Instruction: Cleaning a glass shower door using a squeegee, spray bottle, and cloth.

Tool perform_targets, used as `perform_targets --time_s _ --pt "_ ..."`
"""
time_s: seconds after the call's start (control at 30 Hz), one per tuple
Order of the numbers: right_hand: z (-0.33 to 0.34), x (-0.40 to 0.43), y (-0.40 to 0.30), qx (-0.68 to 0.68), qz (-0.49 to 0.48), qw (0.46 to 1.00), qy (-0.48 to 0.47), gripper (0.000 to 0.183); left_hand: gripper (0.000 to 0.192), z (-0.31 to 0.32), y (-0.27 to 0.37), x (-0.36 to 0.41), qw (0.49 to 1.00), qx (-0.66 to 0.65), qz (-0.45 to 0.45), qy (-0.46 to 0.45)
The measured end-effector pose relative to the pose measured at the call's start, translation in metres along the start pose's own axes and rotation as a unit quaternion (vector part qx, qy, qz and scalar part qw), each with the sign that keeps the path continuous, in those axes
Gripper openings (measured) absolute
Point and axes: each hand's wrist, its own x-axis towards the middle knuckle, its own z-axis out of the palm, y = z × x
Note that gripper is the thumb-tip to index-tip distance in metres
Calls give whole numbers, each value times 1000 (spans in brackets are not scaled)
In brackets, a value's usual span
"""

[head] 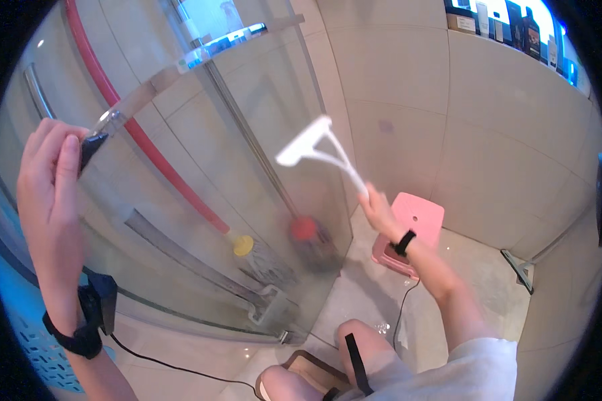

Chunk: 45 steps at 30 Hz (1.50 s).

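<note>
My right hand (381,210) grips the handle of a white squeegee (306,143), with its blade raised in front of the clouded glass shower panel (190,215). Whether the blade touches the glass I cannot tell. At the left, my left hand (50,175) is closed on a black fitting (92,149) at the top edge of the glass, beside a metal fixture (109,119). The fingers hide part of that fitting. Through the panel show a red-handled mop (165,173) with a yellow collar and a second mop (306,230) with a red collar.
A pink plastic stool (419,215) stands beyond my right forearm. A floor squeegee (519,273) leans at the right wall. Bottles (531,37) line a high ledge. A black cable (180,368) hangs from my left wrist device. The floor (381,301) has wet spots.
</note>
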Motion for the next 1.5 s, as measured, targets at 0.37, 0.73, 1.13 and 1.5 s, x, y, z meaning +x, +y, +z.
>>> perform_targets --time_s 0.37,0.73,1.13,1.5 --pt "11 -79 -2 43 56 997 14 23 25 10 -7 -2 999 3 23 22" --pt "20 29 -186 102 -87 987 84 23 40 -2 17 -131 945 1 -101 311" --pt "50 -186 12 -64 72 989 -111 23 34 119 -112 -406 941 278 -66 -180" --pt "29 -57 -231 166 -93 981 -44 18 40 173 -189 -495 892 -118 -429 -84"
